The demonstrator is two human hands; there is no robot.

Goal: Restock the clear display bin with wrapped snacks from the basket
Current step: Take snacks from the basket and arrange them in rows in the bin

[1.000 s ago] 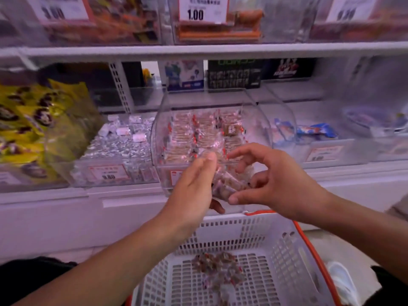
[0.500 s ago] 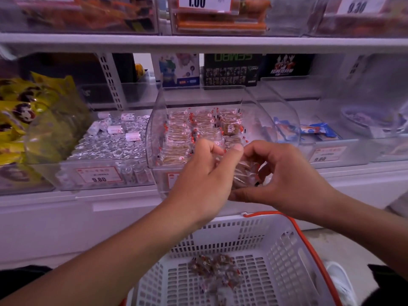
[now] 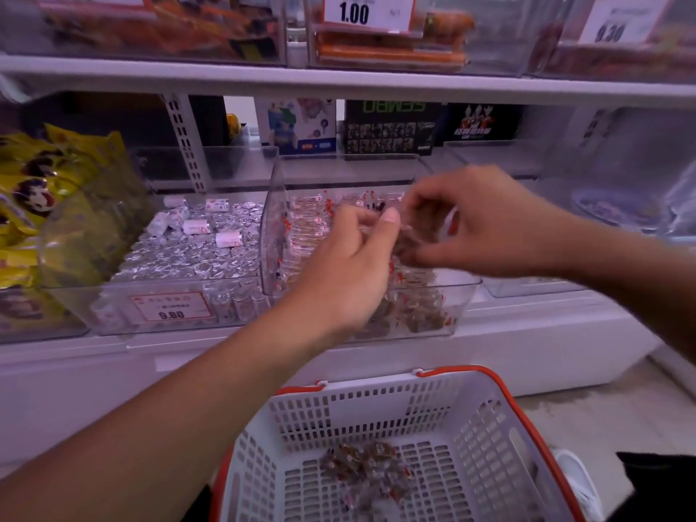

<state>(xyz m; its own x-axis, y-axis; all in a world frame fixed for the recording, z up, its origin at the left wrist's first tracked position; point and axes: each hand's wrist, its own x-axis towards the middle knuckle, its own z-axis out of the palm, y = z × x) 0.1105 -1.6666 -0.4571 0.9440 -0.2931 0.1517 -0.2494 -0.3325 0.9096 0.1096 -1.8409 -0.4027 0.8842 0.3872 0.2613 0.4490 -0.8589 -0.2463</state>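
From the head camera, a small bunch of wrapped snacks (image 3: 408,241) was held above the clear display bin (image 3: 465,295). The bunch was pinched by the right hand (image 3: 486,224), with the thumb below and the curled fingers on top. It was also touched by the left hand (image 3: 348,269), whose fingers were curled toward it with the thumb tip up against the wrappers. It could not be told for sure if the left hand really gripped a snack, because the picture was blurred there.

More snacks lay in neat rows inside the bin, and some were piled at its front. A little heap of leftover snacks (image 3: 361,470) was seen at the bottom of the white basket (image 3: 489,420).

The snacks were judged to be very light and small. Their shiny wrappers looked slippery and crinkly, so a bunch could easily slide apart. They were best taken by the twisted wrapper ends or squeezed softly around the middle. They did not look easy to break.

Compared with one second earlier, both hands had been lifted higher and moved further over the bin. The left hand, which had been held flatter then, was now curled. The heap in the basket looked the same.
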